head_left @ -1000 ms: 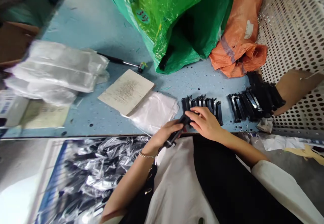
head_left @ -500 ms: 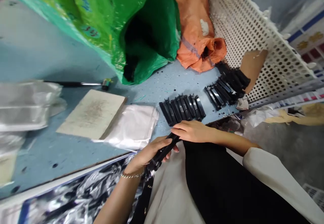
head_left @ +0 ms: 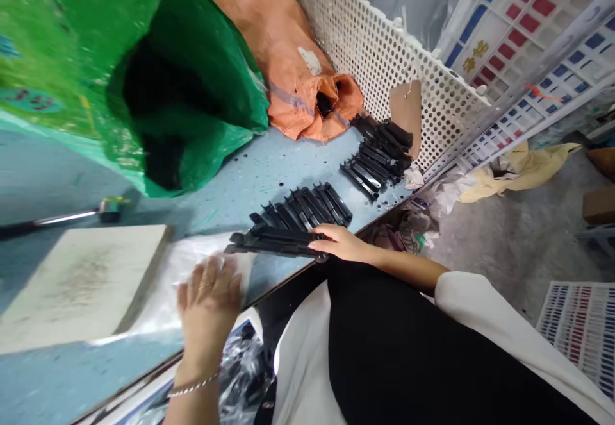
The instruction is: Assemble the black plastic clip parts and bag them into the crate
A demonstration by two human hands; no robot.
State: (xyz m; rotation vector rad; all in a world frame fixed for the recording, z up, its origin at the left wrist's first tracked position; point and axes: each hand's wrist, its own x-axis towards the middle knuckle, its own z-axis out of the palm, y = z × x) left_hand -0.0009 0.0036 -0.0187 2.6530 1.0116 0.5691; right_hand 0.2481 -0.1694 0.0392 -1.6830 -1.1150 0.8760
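Note:
A long black plastic part (head_left: 273,242) lies along the table's near edge, and my right hand (head_left: 339,243) grips its end with the fingers over the top. My left hand (head_left: 209,300), blurred by motion, is open and apart from that part. Its spread fingers are over a clear plastic bag (head_left: 192,277). Just beyond the long part, a row of black plastic pieces (head_left: 300,210) lies side by side. A second heap of similar pieces (head_left: 377,162) sits farther right.
A green woven sack (head_left: 158,85) and an orange sack (head_left: 307,85) stand on the blue speckled table (head_left: 288,162). A beige board (head_left: 81,281) and a metal-shafted tool (head_left: 67,218) lie left. A white perforated panel (head_left: 384,59) bounds the far side.
My left hand has let go of the black part and moved left over the bag. The part now lies along the table edge under my right hand. The view has swung.

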